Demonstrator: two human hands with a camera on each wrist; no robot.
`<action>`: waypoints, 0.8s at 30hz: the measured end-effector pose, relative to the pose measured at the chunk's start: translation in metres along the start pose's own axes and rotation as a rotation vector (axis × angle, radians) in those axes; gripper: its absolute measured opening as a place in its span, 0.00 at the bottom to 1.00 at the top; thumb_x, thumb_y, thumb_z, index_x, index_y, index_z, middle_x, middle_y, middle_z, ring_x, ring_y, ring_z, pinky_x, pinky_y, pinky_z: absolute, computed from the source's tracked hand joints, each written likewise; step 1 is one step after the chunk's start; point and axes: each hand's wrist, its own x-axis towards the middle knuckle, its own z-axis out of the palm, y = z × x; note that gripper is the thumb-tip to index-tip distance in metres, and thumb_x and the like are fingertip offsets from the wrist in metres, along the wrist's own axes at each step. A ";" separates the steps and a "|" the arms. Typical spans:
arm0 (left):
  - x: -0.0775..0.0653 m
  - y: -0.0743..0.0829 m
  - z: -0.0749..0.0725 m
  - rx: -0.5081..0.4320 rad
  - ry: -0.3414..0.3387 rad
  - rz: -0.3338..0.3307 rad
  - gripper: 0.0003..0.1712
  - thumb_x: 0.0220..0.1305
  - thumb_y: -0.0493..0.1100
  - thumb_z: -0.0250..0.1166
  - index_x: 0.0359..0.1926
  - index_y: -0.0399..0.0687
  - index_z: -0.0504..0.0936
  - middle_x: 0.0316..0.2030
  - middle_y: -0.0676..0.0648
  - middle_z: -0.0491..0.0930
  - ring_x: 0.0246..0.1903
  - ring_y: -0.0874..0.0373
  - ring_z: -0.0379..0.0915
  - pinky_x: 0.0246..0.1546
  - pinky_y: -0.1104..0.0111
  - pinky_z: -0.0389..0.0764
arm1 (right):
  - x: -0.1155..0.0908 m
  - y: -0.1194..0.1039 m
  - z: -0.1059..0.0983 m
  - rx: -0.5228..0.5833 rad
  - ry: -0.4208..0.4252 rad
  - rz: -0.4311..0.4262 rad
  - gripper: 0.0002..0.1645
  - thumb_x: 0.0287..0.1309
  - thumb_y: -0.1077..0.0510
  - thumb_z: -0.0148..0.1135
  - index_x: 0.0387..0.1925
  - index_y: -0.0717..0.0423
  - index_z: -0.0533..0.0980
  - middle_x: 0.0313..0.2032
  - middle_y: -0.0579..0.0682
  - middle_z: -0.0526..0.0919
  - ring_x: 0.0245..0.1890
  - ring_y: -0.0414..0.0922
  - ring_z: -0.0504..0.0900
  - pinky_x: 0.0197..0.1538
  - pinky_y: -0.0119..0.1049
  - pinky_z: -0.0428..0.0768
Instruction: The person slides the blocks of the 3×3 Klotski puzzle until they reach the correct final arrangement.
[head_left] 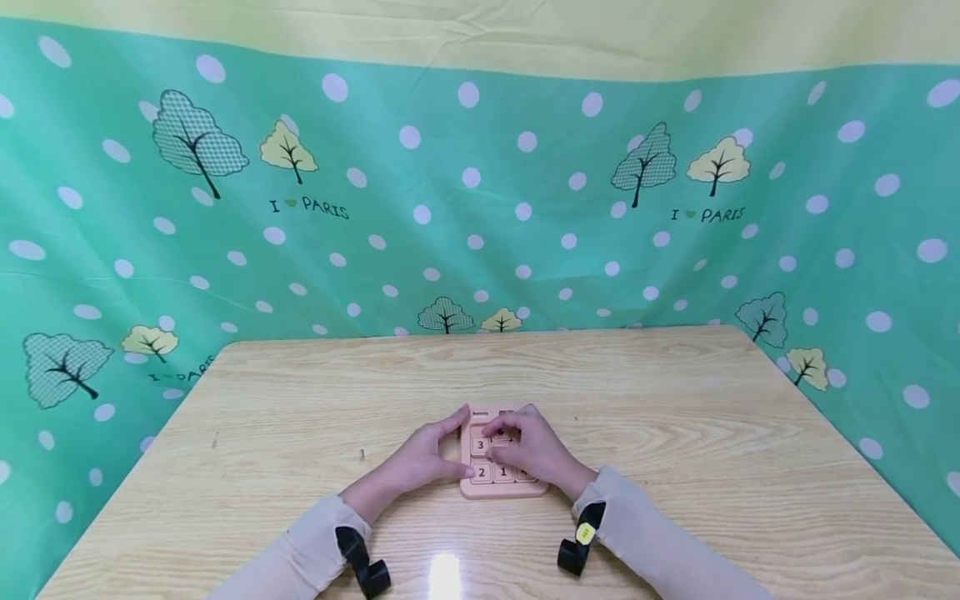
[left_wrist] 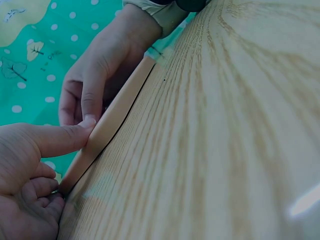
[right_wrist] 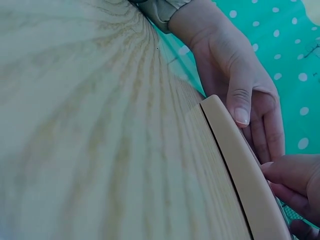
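Note:
A light pink-beige number sliding puzzle (head_left: pixel 504 492) lies flat on the table, with square tiles marked 3, 2 and 1 readable. My left hand (head_left: pixel 420 460) holds its left side, the thumb near the lower corner and a finger at the upper one. From the right, my right hand (head_left: pixel 542 454) reaches over the puzzle, bent index finger and thumb touching the tiles beside the 3 tile (head_left: pixel 480 445). It hides several tiles, and whether it pinches one cannot be told. In the left wrist view, the left thumb (left_wrist: pixel 67 140) lies against the puzzle's side (left_wrist: pixel 120 107).
The wood-grain table (head_left: pixel 300 392) stretches around both hands. A green dotted curtain (head_left: pixel 495 192) with trees hangs behind and at both sides. Black wrist straps with cameras (head_left: pixel 372 577) sit on both sleeves, just above the table. A small dark mark (head_left: pixel 362 454) shows left of the hands.

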 end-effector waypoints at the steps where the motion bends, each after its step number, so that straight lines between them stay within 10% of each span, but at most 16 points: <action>1: 0.000 0.000 0.000 0.003 0.000 0.001 0.55 0.46 0.44 0.75 0.71 0.42 0.55 0.71 0.44 0.53 0.71 0.48 0.43 0.70 0.55 0.46 | 0.000 -0.001 0.000 -0.002 0.006 0.003 0.12 0.46 0.61 0.72 0.36 0.50 0.83 0.35 0.44 0.79 0.36 0.43 0.63 0.38 0.32 0.64; 24: 0.001 0.000 0.001 -0.003 -0.005 0.019 0.54 0.46 0.42 0.75 0.71 0.39 0.54 0.71 0.42 0.53 0.71 0.46 0.44 0.70 0.54 0.46 | 0.007 -0.005 0.004 0.003 0.079 0.042 0.12 0.47 0.63 0.69 0.37 0.52 0.82 0.37 0.45 0.79 0.39 0.43 0.65 0.43 0.36 0.66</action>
